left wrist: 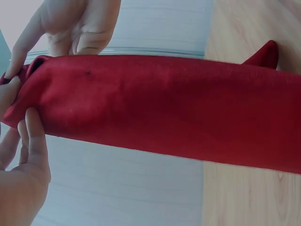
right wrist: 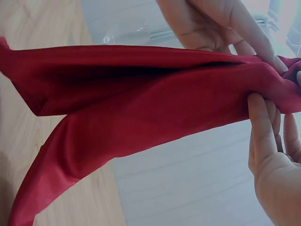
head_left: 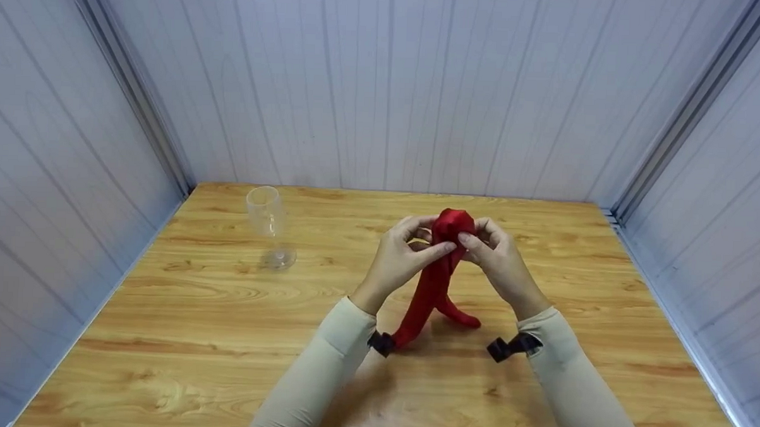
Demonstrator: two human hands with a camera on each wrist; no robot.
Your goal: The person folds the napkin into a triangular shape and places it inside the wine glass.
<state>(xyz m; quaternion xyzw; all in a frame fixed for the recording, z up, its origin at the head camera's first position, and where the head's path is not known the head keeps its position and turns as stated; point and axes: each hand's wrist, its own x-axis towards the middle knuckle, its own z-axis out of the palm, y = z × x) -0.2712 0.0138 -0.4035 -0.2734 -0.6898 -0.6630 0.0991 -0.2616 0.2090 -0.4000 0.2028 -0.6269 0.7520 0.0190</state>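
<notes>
Nearest to you, your two sleeved forearms reach out over the worktop [head_left: 224, 334], each with a small black wrist strap. Just beyond them the lower ends of the red cloth [head_left: 433, 285] trail down onto the wood: one end lies close by your left wrist, the other curls off to the right, so the cloth hangs as two legs from a raised top. Up there your left hand [head_left: 398, 261] and right hand [head_left: 499, 262] meet around the bunched upper end, held above the worktop near its middle. Your left fingers [left wrist: 33, 136] are curled and pinch that rolled end from their side, and your right fingers [right wrist: 263, 127] pinch it from the other, thumb and fingertips pressed into the fabric. From the wrist views the cloth looks folded lengthwise into a long band, with its top gathered into a rounded knob. By my reading the folding into a band is done and the shaping of the top is in hand but not finished; the cloth has not gone near the glass. Farther back and to your left, a clear stemmed glass [head_left: 267, 225] stands upright, well apart from both hands, with nothing in it as far as you can tell. Behind it rise the pale panelled walls.
</notes>
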